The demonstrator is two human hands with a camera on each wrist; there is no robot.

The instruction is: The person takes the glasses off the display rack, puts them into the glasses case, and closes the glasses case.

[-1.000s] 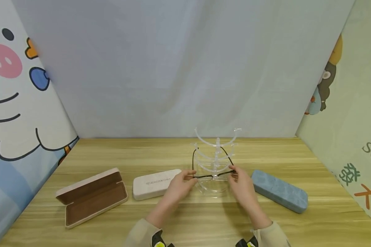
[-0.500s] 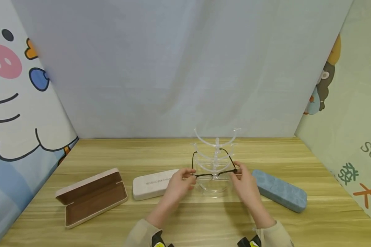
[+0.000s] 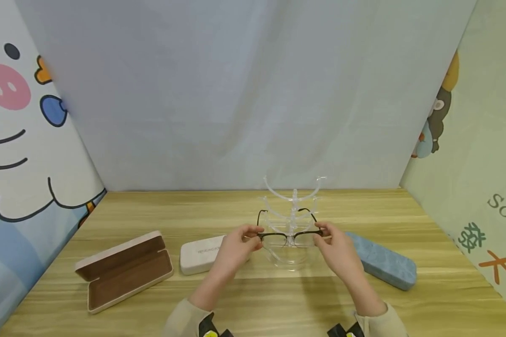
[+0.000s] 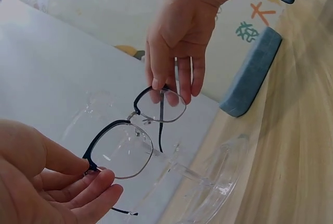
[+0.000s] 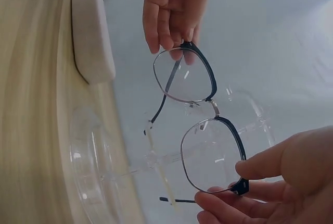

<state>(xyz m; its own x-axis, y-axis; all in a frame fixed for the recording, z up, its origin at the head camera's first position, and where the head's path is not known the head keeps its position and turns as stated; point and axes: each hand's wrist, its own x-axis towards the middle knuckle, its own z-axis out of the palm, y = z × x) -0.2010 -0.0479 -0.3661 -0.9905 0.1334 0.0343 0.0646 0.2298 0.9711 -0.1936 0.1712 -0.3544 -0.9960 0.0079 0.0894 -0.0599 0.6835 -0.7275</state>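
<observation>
A pair of eyeglasses (image 3: pixel 274 234) with black upper rims and thin metal lower rims is held level, temples unfolded and pointing away. My left hand (image 3: pixel 234 248) pinches its left end piece between thumb and fingers, plain in the left wrist view. At the other end, my right hand (image 3: pixel 337 248) pinches the right end piece, as the right wrist view shows. Just behind and around the frame stands a clear plastic glasses stand (image 3: pixel 294 206) with several curved tiers. Whether the glasses touch the stand is hard to tell.
On the wooden table (image 3: pixel 270 304), an open case with a brown lining (image 3: pixel 130 281) lies at the left. A closed white glasses case (image 3: pixel 200 255) sits partly behind the left hand. The closed blue case (image 3: pixel 383 262) lies beside the right hand. A pale backdrop (image 3: pixel 194 117) rises behind.
Both hands have brought the eyeglasses slightly toward me. The front has tipped so the lenses show more fully, and the hands have spread a little apart.
</observation>
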